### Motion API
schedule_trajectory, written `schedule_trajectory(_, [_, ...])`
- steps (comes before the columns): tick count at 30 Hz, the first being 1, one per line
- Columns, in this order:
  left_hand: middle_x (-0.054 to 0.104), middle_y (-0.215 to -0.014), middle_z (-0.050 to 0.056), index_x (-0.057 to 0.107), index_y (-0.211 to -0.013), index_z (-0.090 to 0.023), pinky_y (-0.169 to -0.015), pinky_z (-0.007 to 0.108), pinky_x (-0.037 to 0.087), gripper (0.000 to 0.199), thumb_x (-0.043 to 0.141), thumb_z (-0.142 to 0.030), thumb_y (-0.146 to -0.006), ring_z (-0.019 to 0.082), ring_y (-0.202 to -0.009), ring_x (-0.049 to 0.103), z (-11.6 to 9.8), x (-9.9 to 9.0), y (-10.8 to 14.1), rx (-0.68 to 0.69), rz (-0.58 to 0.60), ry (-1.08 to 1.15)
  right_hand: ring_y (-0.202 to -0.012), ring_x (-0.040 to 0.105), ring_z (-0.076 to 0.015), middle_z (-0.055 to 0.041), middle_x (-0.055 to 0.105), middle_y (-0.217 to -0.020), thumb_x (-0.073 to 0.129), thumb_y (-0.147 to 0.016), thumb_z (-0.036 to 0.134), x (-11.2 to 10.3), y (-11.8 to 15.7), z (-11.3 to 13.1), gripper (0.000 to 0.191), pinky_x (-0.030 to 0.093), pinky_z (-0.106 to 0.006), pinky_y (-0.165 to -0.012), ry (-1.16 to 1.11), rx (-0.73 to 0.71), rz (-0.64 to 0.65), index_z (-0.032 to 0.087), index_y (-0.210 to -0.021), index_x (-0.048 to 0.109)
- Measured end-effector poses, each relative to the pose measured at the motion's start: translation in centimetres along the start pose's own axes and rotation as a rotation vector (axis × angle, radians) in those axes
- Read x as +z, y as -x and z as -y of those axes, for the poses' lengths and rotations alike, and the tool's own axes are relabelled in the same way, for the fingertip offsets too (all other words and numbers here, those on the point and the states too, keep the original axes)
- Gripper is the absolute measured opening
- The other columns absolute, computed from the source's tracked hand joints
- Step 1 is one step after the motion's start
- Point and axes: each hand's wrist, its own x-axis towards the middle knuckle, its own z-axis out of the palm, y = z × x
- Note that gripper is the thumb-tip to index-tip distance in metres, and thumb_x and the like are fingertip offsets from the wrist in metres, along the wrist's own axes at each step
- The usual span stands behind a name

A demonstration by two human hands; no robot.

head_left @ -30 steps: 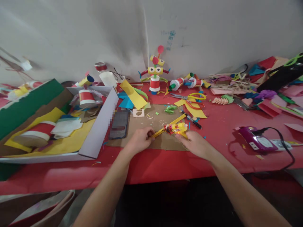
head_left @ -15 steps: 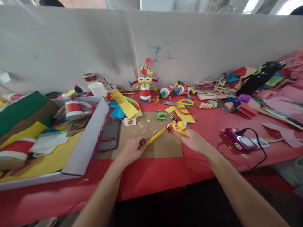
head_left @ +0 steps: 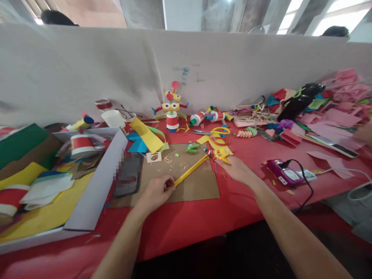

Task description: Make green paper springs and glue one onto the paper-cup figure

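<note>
My left hand (head_left: 155,192) is closed in a pinch on the near end of a narrow yellow paper strip (head_left: 190,171). The strip slants up and to the right over a brown cardboard sheet (head_left: 200,186). My right hand (head_left: 240,170) wraps round a yellow glue gun (head_left: 222,153), whose tip is cluttered with small coloured scraps and meets the strip's far end. Whether the two touch there, I cannot tell. Behind the strip, a green pleated paper spring (head_left: 192,148) lies on the cardboard. Yellow-handled scissors (head_left: 219,131) rest beyond the glue gun.
At left stand a white-walled box (head_left: 95,186) of paper and cup figures and a phone (head_left: 128,176). Paper-cup figures (head_left: 172,121) line the back wall. A purple power adapter (head_left: 283,172) with cords sits right, before pink paper piles (head_left: 343,97) and a black bottle (head_left: 299,102).
The view has shifted, so the table sits slightly lower and further left. Both hands keep their holds, and the strip still runs from my left hand to the glue gun's tip.
</note>
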Motion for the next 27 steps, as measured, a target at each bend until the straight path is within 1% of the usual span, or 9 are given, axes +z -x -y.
schedule_trajectory(3, [0.063,-0.070,0.000,0.060,-0.077,-0.019,-0.056,0.023,0.038,0.011,0.051,-0.023,-0.073,0.013,-0.060,0.054,0.1,0.0,0.0,-0.010,-0.009,0.008,-0.067,0.059,-0.0206,-0.0084,0.064,-0.073,0.043,-0.084,0.051,-0.1,-0.2,-0.2,0.036,0.036,-0.026,-0.055,0.002,0.014,-0.030,0.018,-0.080,0.058])
schedule_trajectory(6, [0.062,-0.065,0.000,0.062,-0.075,-0.019,-0.054,0.023,0.036,0.013,0.051,-0.024,-0.072,0.013,-0.058,0.053,0.3,0.1,0.0,-0.010,-0.021,-0.002,-0.065,0.059,-0.0213,-0.0087,0.064,-0.073,0.041,-0.083,0.055,0.0,-0.4,-0.7,0.041,0.036,-0.026,-0.053,0.005,0.034,-0.031,0.019,-0.076,0.058])
schedule_trajectory(9, [0.063,-0.064,0.000,0.064,-0.075,-0.019,-0.053,0.023,0.036,0.015,0.050,-0.025,-0.073,0.014,-0.057,0.053,0.4,0.2,0.0,-0.012,-0.039,-0.027,-0.066,0.059,-0.0214,-0.0086,0.064,-0.073,0.041,-0.083,0.056,0.0,-0.5,-1.0,0.042,0.036,-0.027,-0.054,-0.010,0.014,-0.034,0.019,-0.072,0.056])
schedule_trajectory(13, [0.066,-0.072,0.002,0.065,-0.075,-0.019,-0.059,0.023,0.039,0.018,0.048,-0.022,-0.075,0.014,-0.064,0.058,0.1,0.2,0.4,0.041,-0.059,-0.092,-0.067,0.060,-0.0209,-0.0064,0.064,-0.071,0.039,-0.084,0.054,-0.7,-0.1,-1.3,0.040,0.037,-0.026,-0.055,-0.072,-0.022,-0.049,0.019,-0.073,0.056])
schedule_trajectory(16, [0.068,-0.080,0.004,0.066,-0.076,-0.019,-0.064,0.024,0.040,0.020,0.047,-0.021,-0.076,0.016,-0.073,0.060,-0.2,0.2,0.7,0.065,-0.088,-0.159,-0.069,0.061,-0.0214,-0.0057,0.064,-0.070,0.033,-0.087,0.055,-1.9,0.3,-2.1,0.045,0.038,-0.026,-0.055,-0.081,-0.027,-0.107,0.018,-0.080,0.058])
schedule_trajectory(18, [0.068,-0.082,0.004,0.067,-0.077,-0.021,-0.065,0.025,0.040,0.021,0.047,-0.021,-0.077,0.017,-0.075,0.061,-0.3,0.2,0.8,0.055,-0.103,-0.202,-0.075,0.063,-0.0232,-0.0076,0.065,-0.078,0.032,-0.088,0.053,-2.7,0.3,-3.0,0.044,0.039,-0.027,-0.059,0.000,0.006,-0.163,0.017,-0.090,0.057])
schedule_trajectory(21, [0.070,-0.082,0.003,0.068,-0.077,-0.023,-0.065,0.026,0.040,0.021,0.047,-0.022,-0.077,0.018,-0.077,0.062,-0.2,0.1,0.9,0.025,-0.156,-0.259,-0.086,0.062,-0.0277,-0.0156,0.063,-0.098,0.036,-0.090,0.043,-2.9,-0.2,-4.8,0.037,0.042,-0.031,-0.066,0.265,0.108,-0.197,0.012,-0.105,0.050])
schedule_trajectory(24, [0.070,-0.082,0.003,0.067,-0.075,-0.022,-0.069,0.027,0.040,0.020,0.048,-0.022,-0.078,0.019,-0.079,0.061,0.2,-0.5,1.2,0.011,-0.298,-0.297,-0.090,0.061,-0.0303,-0.0220,0.058,-0.105,0.040,-0.089,0.034,-2.1,-1.0,-7.0,0.035,0.043,-0.037,-0.070,0.504,0.163,-0.187,0.007,-0.111,0.047])
schedule_trajectory(27, [0.068,-0.083,0.004,0.065,-0.079,-0.019,-0.072,0.027,0.040,0.018,0.047,-0.023,-0.080,0.017,-0.079,0.060,0.3,-1.8,1.8,0.028,-0.479,-0.200,-0.093,0.059,-0.0352,-0.0244,0.057,-0.103,0.045,-0.086,0.028,-1.3,-1.5,-8.6,0.033,0.043,-0.045,-0.074,0.593,0.143,-0.186,0.006,-0.110,0.051])
